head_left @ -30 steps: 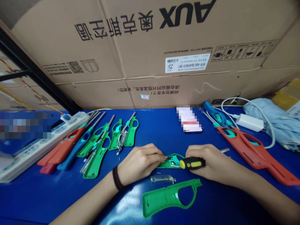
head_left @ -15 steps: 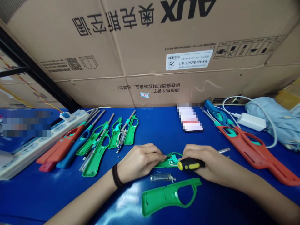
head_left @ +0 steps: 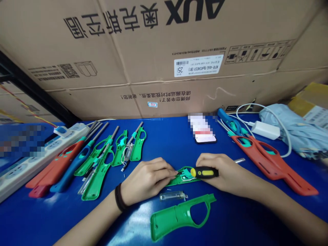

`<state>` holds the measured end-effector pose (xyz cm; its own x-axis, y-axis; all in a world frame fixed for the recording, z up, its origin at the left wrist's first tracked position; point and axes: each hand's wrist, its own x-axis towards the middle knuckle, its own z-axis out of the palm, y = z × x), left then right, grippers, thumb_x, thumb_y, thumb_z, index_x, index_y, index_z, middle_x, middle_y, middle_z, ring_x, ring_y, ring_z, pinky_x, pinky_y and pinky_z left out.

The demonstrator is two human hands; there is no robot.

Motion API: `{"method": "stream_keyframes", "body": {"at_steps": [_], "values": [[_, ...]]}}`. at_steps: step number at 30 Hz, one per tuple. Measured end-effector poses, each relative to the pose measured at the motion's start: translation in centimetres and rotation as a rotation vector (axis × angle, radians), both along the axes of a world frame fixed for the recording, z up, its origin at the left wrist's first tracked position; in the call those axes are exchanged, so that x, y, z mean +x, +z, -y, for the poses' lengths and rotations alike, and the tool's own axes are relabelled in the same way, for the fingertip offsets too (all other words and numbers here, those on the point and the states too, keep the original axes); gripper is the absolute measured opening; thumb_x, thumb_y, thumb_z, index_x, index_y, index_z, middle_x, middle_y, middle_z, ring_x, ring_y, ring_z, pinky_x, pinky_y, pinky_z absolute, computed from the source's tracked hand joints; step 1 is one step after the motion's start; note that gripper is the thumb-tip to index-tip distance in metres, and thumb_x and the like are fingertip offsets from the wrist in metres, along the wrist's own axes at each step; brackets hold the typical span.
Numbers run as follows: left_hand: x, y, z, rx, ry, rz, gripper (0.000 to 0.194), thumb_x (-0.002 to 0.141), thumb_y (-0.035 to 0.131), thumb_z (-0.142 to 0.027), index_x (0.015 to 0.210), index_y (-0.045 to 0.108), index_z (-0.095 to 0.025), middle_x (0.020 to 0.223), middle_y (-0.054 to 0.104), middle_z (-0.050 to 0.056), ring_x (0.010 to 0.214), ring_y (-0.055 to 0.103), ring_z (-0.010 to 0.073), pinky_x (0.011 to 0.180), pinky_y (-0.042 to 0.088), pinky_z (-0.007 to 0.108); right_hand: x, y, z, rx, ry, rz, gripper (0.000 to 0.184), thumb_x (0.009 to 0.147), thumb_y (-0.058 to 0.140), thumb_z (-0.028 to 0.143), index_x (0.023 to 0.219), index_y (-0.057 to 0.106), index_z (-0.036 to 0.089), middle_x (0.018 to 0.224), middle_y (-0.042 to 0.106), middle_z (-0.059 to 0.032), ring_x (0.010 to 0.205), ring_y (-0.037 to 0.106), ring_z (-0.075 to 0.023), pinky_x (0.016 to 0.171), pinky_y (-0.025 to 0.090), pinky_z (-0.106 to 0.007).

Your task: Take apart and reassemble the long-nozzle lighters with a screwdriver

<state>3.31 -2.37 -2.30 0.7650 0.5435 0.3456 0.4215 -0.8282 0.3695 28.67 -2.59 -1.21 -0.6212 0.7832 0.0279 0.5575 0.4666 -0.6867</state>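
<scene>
My left hand (head_left: 148,177) is closed on the left end of an opened green lighter shell half (head_left: 176,180), its fingers pinched near the inner parts. Teal plastic pieces and a white wire show inside that shell. A black and yellow screwdriver (head_left: 205,172) is gripped in my right hand (head_left: 225,172), its handle end lying over the shell's right part. Those fingers partly hide the shell's right end, and a metal rod (head_left: 240,160) shows beyond the hand. Just in front lie a clear fuel tank (head_left: 171,195) and another green shell half (head_left: 170,217), hollow side up.
On the left are opened green lighters (head_left: 98,174), a blue lighter (head_left: 69,171), red lighters (head_left: 55,164) and a power strip (head_left: 38,153). Red lighters (head_left: 271,162), a phone (head_left: 203,131), a white charger (head_left: 265,130) and light-blue cloth (head_left: 287,131) lie right. A cardboard box (head_left: 143,68) stands behind.
The camera view has shifted, so most things sit further left. The screwdriver handle has moved slightly away from me over the shell. Both hands keep their grip.
</scene>
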Motion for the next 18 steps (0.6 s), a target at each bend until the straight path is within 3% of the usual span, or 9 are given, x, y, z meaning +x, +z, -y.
{"method": "stream_keyframes", "body": {"at_steps": [8, 13, 18], "values": [[2.2, 0.0, 2.0, 0.070, 0.092, 0.079, 0.012, 0.088, 0.058, -0.023, 0.097, 0.064, -0.018, 0.095, 0.062, 0.005, 0.088, 0.056, 0.0168, 0.090, 0.048, 0.036, -0.3, -0.1, -0.2, -0.001, -0.026, -0.018, 0.010, 0.081, 0.055, 0.010, 0.080, 0.062, 0.017, 0.080, 0.061, -0.0018, 0.070, 0.057, -0.0125, 0.064, 0.041, -0.021], [2.8, -0.5, 2.2, -0.003, 0.174, -0.025, 0.012, 0.091, 0.053, -0.027, 0.096, 0.059, -0.018, 0.095, 0.060, 0.005, 0.084, 0.052, 0.0193, 0.070, 0.050, 0.033, -0.3, -0.1, -0.1, 0.018, -0.016, -0.006, 0.013, 0.082, 0.054, 0.009, 0.082, 0.064, 0.017, 0.082, 0.059, -0.0024, 0.073, 0.057, -0.0131, 0.065, 0.041, -0.022], [2.8, -0.4, 2.0, -0.062, 0.211, -0.041, 0.010, 0.091, 0.053, -0.025, 0.090, 0.059, -0.017, 0.092, 0.059, 0.004, 0.083, 0.050, 0.0193, 0.069, 0.047, 0.033, -0.3, -0.3, -0.1, 0.020, -0.013, -0.020, 0.017, 0.082, 0.053, 0.007, 0.088, 0.065, 0.017, 0.085, 0.058, -0.0020, 0.074, 0.058, -0.0125, 0.067, 0.042, -0.022]]}}
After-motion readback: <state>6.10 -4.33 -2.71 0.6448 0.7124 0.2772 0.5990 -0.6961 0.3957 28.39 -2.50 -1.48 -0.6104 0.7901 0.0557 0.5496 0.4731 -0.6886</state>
